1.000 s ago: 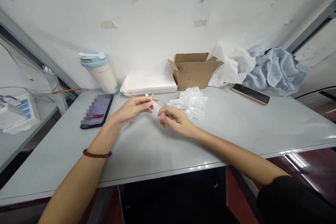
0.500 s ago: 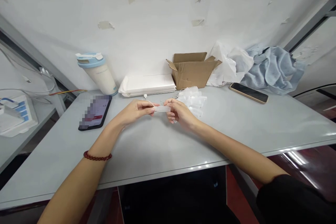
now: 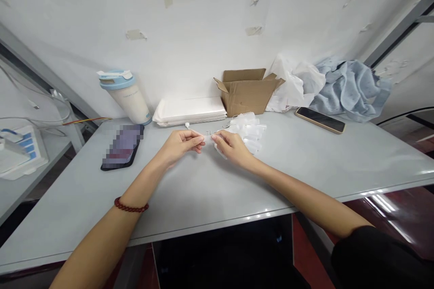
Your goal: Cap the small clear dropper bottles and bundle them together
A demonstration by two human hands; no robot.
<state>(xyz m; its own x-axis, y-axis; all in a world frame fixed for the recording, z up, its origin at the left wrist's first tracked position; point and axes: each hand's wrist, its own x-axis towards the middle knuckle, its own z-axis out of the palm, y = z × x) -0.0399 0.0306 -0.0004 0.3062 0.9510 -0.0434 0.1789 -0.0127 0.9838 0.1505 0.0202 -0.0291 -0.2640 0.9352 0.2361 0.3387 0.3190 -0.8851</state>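
Note:
My left hand (image 3: 183, 145) is closed in a pinch on one end of a small translucent white plastic piece (image 3: 208, 138). From above its fingers sticks a thin white cord with a small white knob (image 3: 187, 125) at its tip. The fingers of my right hand (image 3: 232, 146) are closed on the piece's other end, and cover much of it. Small thin wire-like bits (image 3: 209, 132) show just behind the fingertips. Beside and behind my right hand lies a pile of translucent white plastic pieces (image 3: 252, 130) on the grey table (image 3: 203, 189).
Along the wall stand a tilted cup with a blue lid (image 3: 125, 95), a stack of white paper or envelopes (image 3: 190, 110) and an open cardboard box (image 3: 249, 95). A phone (image 3: 124, 146) lies left, another phone (image 3: 320, 119) right, near a white bag (image 3: 298, 81) and blue cloth (image 3: 352, 88).
The plastic piece showed longer and lower between my hands before; now my fingers cover more of it. My right fingers have shifted over it, and my left wrist has moved slightly right.

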